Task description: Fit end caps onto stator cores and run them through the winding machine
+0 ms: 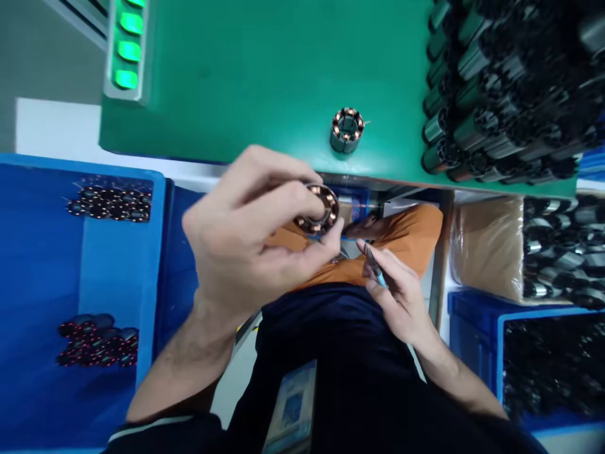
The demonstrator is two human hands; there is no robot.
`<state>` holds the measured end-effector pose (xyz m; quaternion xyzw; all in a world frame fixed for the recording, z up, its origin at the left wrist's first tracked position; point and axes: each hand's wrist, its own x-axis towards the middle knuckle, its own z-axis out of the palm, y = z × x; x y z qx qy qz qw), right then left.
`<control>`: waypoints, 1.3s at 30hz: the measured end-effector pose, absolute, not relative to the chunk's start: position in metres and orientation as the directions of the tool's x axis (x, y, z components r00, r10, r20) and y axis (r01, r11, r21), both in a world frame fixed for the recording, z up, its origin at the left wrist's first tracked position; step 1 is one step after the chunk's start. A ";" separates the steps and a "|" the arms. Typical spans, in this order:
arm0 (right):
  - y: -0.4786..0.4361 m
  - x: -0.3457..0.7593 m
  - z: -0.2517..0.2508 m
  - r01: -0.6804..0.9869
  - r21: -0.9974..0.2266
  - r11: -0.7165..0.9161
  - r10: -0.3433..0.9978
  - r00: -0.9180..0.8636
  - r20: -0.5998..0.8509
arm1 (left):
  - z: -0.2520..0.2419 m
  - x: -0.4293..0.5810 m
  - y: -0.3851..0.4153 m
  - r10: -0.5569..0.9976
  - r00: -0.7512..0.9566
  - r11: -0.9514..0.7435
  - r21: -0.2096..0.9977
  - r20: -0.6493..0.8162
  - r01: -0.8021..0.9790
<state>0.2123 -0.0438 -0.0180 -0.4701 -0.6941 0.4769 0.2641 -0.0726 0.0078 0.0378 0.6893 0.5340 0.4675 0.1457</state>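
My left hand (255,233) is closed on a motor stator (326,217), a dark ring with copper windings, held up just off the bench's front edge. One finger reaches into the stator's bore and the thumb presses its lower side. Lower and to the right, my right hand (397,296) is closed around a small hand tool with a dark tip and light-blue handle (377,270); most of it is hidden in the palm, so its exact kind is unclear. A second stator (347,131) stands upright on the green bench top (265,82), a short wire end sticking out.
Stacked dark cylindrical parts (491,94) cover the bench's right side. At left, a blue bin (155,265) holds two groups of stators. A cardboard box (491,246) and blue crate (501,353) of parts stand at right. Green lights (127,50) sit upper left.
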 end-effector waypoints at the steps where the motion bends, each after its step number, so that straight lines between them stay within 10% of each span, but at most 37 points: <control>1: -0.041 0.206 -0.013 0.355 -0.927 0.119 0.897 -0.439 -0.053 | 0.036 -0.067 -0.003 0.869 -0.005 -0.389 0.691 0.494 0.609; 28: -0.017 0.169 0.000 0.351 -0.895 0.275 0.887 -0.451 0.096 | 0.012 -0.077 -0.032 0.886 -0.087 -0.340 0.763 0.456 0.549; 33: -0.010 0.178 -0.010 0.445 -0.855 0.266 0.910 -0.408 0.071 | -0.006 -0.073 -0.028 0.944 -0.194 -0.249 0.962 0.268 0.116; 39: -0.010 0.178 -0.014 0.530 -0.692 0.490 0.861 -0.417 0.290 | -0.013 -0.057 -0.019 0.996 -0.082 -0.074 0.920 0.046 -0.385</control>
